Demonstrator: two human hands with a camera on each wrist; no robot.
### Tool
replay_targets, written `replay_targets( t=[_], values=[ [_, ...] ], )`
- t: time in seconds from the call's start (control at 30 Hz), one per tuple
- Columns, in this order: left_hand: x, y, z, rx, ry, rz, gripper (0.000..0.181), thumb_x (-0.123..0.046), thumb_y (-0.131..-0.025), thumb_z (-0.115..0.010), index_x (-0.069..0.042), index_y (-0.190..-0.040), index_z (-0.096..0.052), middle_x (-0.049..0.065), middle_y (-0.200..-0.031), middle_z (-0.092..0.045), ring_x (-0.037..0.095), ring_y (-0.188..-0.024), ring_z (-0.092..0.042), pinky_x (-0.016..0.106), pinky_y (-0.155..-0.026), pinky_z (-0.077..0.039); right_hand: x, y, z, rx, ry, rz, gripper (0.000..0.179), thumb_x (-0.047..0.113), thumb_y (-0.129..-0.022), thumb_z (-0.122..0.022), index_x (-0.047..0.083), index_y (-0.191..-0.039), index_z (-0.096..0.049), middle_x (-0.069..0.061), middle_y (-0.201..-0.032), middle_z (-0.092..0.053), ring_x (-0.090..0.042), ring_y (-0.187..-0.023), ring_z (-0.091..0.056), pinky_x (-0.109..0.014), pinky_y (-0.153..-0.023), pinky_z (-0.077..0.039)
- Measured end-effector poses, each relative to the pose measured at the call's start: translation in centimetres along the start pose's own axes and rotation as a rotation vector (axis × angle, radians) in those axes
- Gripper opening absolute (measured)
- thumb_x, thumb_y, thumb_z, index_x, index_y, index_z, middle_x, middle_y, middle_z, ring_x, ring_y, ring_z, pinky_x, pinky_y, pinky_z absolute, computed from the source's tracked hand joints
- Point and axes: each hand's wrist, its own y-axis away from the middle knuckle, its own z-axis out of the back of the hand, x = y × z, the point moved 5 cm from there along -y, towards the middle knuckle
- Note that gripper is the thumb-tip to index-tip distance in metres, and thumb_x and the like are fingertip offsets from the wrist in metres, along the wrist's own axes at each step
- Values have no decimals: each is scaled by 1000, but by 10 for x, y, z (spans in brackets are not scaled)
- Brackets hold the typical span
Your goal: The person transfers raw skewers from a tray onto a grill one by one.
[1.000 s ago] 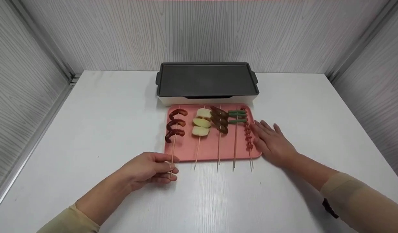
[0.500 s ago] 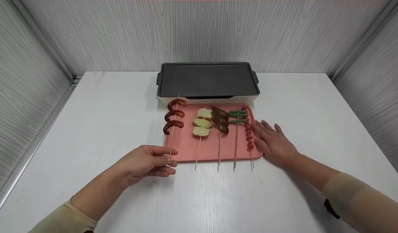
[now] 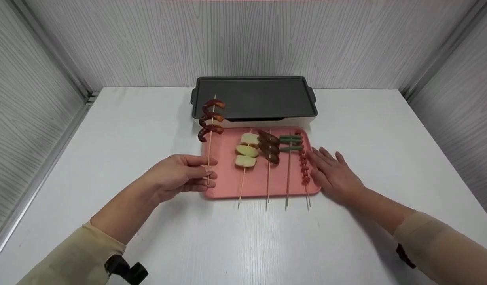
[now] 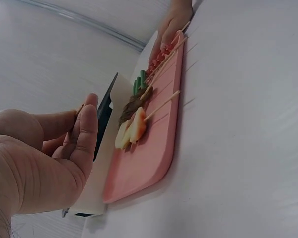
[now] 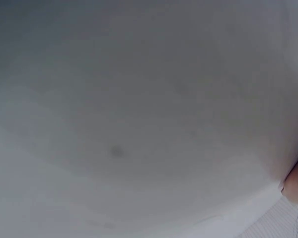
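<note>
My left hand (image 3: 184, 174) pinches the lower stick of a skewer with reddish-brown curled octopus-tentacle pieces (image 3: 212, 117). Its upper end overlaps the left front of the black griddle plate (image 3: 259, 97) in the head view. In the left wrist view the thumb and fingers of my left hand (image 4: 54, 153) meet, and the skewer is mostly hidden. My right hand (image 3: 338, 176) rests with straight fingers on the table at the right edge of the pink tray (image 3: 227, 186), beside a skewer of small red pieces (image 3: 304, 168). The right wrist view shows mostly blurred table surface.
On the tray lie a skewer of pale yellowish slices (image 3: 246, 150), one of brown oval pieces (image 3: 269, 147) and one of green pieces (image 3: 290, 143). Their sticks overhang the tray's front edge. The griddle stands right behind the tray, near the back wall (image 3: 251, 39).
My left hand has lifted the octopus skewer off the tray and carried it forward, so its top now overlaps the griddle. The right hand has stayed in place.
</note>
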Motion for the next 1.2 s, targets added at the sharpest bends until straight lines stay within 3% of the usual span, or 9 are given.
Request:
replay_targets(
  t=[0.33, 0.67, 0.97, 1.2],
  values=[
    [-25, -26, 10, -22, 28, -5, 41, -4, -108, -61, 4, -147, -57, 6, -98, -77, 14, -86, -77, 27, -83, -62, -2, 2, 0, -3, -9, -4, 63, 44, -114, -38, 13, -169, -30, -5, -173, -29, -32, -162, -18, -63, -128, -5],
    [-38, -47, 24, -58, 14, -20, 38, -6, -109, -60, 4, -145, -57, 6, -99, -76, 13, -87, -76, 26, -85, -62, -2, 2, 1, -4, -9, -9, 63, 45, -114, -36, 14, -169, -30, -5, -173, -30, -32, -162, -18, -63, -128, -6],
    [-46, -70, 37, -114, 55, -30, 31, -5, -107, -61, 5, -137, -61, 6, -94, -75, 13, -83, -75, 26, -83, -62, -1, 0, -1, -4, -17, -4, 63, 46, -114, -36, 16, -169, -29, -4, -173, -29, -31, -162, -17, -62, -128, -5],
    [-48, -88, 42, -93, 69, -20, 42, -7, -109, -58, 3, -150, -54, 7, -100, -75, 13, -84, -74, 24, -82, -61, 1, 1, 1, -8, -26, 27, 62, 41, -114, -40, 13, -168, -32, -5, -173, -31, -32, -162, -19, -63, -128, -6]
  ],
)
